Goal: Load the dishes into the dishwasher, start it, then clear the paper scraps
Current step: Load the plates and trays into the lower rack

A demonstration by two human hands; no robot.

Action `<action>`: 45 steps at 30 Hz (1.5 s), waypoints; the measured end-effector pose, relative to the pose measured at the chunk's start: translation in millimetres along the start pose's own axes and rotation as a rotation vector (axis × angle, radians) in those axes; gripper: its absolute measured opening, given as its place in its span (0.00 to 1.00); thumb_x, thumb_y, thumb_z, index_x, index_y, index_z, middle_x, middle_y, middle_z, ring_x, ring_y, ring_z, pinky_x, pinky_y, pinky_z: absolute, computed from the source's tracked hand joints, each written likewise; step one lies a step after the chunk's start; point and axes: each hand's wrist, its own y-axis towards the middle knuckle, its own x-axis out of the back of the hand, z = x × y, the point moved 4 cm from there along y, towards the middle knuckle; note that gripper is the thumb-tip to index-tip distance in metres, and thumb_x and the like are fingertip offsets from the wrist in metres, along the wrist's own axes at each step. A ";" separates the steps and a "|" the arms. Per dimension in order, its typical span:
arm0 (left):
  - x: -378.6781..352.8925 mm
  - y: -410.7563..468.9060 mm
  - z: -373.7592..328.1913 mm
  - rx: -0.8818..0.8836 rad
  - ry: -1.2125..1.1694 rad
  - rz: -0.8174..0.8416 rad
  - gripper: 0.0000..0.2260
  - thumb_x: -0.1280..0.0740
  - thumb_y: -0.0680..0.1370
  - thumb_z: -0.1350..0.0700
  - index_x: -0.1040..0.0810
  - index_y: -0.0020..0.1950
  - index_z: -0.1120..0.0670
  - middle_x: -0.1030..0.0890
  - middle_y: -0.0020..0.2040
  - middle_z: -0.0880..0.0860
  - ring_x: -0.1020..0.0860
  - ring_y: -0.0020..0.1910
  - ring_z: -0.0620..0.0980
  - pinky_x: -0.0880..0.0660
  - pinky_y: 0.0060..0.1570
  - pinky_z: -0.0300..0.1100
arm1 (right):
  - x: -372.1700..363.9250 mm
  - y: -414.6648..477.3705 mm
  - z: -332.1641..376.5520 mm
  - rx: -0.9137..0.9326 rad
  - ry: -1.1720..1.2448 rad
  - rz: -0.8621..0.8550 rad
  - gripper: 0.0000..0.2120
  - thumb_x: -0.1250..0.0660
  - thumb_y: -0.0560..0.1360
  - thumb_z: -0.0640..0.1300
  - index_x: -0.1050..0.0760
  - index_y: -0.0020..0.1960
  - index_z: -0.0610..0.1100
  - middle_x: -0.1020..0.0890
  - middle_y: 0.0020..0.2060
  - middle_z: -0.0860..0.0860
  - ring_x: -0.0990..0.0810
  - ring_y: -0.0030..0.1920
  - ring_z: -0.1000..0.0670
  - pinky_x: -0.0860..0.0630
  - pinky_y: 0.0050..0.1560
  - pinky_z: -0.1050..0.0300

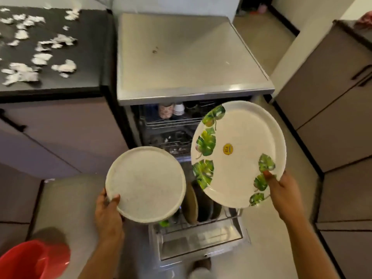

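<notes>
My left hand [107, 214] grips a speckled white round plate [146, 184] by its near-left rim. My right hand [281, 190] holds a larger white plate with green leaf prints [239, 152] by its lower-right rim, thumb on top. Both plates hover above the open dishwasher [181, 57], whose door [201, 240] is folded down. Its lower rack [201, 216] is pulled out and holds a few dark dishes standing on edge. Cups stand in the upper rack [171, 117]. Several white paper scraps [42, 49] lie scattered on the black counter [88, 57] at the left.
A red bucket [34, 260] stands on the floor at the bottom left. Grey cabinets [332, 97] line the right side and the space under the black counter. The beige floor runs along both sides of the door. A foot [201, 266] shows just before the door.
</notes>
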 end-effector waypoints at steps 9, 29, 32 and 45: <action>-128.5 -27.0 136.9 0.158 0.015 -0.067 0.17 0.40 0.79 0.66 0.29 0.65 0.50 0.25 0.64 0.57 0.26 0.58 0.61 0.22 0.43 0.51 | 8.8 95.4 -133.4 -0.143 -0.416 0.006 0.14 0.43 0.79 0.41 0.34 0.65 0.39 0.20 0.40 0.38 0.23 0.37 0.38 0.26 0.38 0.50; -206.1 33.1 208.6 0.112 -0.066 -0.143 0.18 0.40 0.79 0.67 0.28 0.58 0.44 0.25 0.61 0.50 0.24 0.51 0.47 0.21 0.35 0.39 | -150.8 245.1 -226.7 -0.098 -0.489 0.169 0.10 0.46 0.80 0.39 0.35 0.60 0.37 0.20 0.50 0.36 0.22 0.47 0.35 0.26 0.43 0.48; -207.8 33.1 211.6 0.112 -0.075 -0.138 0.19 0.40 0.78 0.67 0.28 0.54 0.41 0.24 0.57 0.48 0.24 0.50 0.46 0.21 0.35 0.40 | -153.6 257.3 -222.9 -0.088 -0.465 0.161 0.10 0.46 0.80 0.39 0.35 0.60 0.37 0.21 0.51 0.37 0.22 0.48 0.35 0.25 0.44 0.47; -206.7 40.2 213.4 0.106 -0.069 -0.149 0.19 0.40 0.78 0.68 0.29 0.59 0.44 0.25 0.58 0.48 0.24 0.51 0.46 0.20 0.37 0.42 | -182.5 286.3 -197.6 0.039 -0.526 0.232 0.09 0.44 0.79 0.39 0.34 0.57 0.37 0.21 0.51 0.39 0.21 0.47 0.39 0.31 0.38 0.55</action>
